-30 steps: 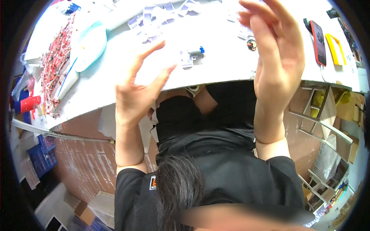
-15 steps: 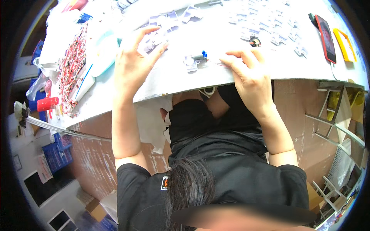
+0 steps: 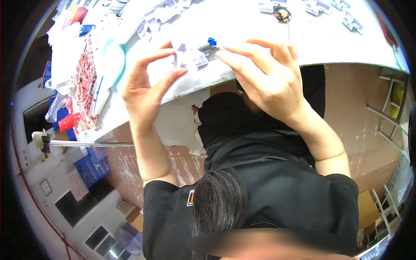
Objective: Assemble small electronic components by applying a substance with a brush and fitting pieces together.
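Observation:
A white table (image 3: 242, 26) runs across the top of the head view, and both my hands meet at its near edge. My left hand (image 3: 145, 84) pinches a small white plastic part (image 3: 187, 57) between thumb and forefinger. My right hand (image 3: 265, 73) reaches in from the right, and its fingertips rest on a small grey piece with a blue cap (image 3: 209, 43) right beside the white part. The right thumb is hidden under the hand. My black shirt and hair fill the lower middle.
Several small white parts (image 3: 160, 15) lie farther up the table, near a round black-and-yellow component (image 3: 282, 14) with a thin wire. A pale blue dish (image 3: 111, 60), a red-and-white pile (image 3: 85, 80) and a red-capped bottle (image 3: 68, 122) sit left. A blue crate (image 3: 93, 167) stands below, metal shelving (image 3: 392, 108) right.
My hands have dropped from the air to the table edge and drawn together over the small parts. The left fingers have curled around the white part.

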`<state>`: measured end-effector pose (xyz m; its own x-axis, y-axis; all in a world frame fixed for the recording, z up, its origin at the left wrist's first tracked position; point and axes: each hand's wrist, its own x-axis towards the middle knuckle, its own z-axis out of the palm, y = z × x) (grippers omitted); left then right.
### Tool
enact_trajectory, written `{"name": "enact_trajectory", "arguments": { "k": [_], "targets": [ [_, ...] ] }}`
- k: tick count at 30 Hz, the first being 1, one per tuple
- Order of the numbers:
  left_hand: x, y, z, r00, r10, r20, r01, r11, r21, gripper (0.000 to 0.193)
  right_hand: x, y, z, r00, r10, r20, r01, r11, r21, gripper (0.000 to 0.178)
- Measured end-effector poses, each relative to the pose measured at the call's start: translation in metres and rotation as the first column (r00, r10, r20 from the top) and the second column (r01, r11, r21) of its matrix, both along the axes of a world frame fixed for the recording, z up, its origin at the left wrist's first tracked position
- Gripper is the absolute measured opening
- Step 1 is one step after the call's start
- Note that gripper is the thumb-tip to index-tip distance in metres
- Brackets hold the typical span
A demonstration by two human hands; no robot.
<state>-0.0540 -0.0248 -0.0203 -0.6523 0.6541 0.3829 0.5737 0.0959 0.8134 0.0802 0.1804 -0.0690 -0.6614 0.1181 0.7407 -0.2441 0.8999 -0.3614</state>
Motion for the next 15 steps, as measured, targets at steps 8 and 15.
{"name": "enact_trajectory", "arguments": {
  "k": [8,15],
  "targets": [
    [0.009,-0.001,-0.024,0.983,0.026,0.184,-0.032,0.999,0.027,0.042,-0.006,0.002,-0.015,0.997,-0.074,-0.026,0.076,0.995,0.065,0.03],
    [0.005,0.002,-0.025,0.991,0.023,0.135,-0.025,1.0,0.013,0.041,-0.005,0.003,-0.014,0.997,-0.074,-0.038,0.075,0.997,0.034,0.027]
  ]
}}
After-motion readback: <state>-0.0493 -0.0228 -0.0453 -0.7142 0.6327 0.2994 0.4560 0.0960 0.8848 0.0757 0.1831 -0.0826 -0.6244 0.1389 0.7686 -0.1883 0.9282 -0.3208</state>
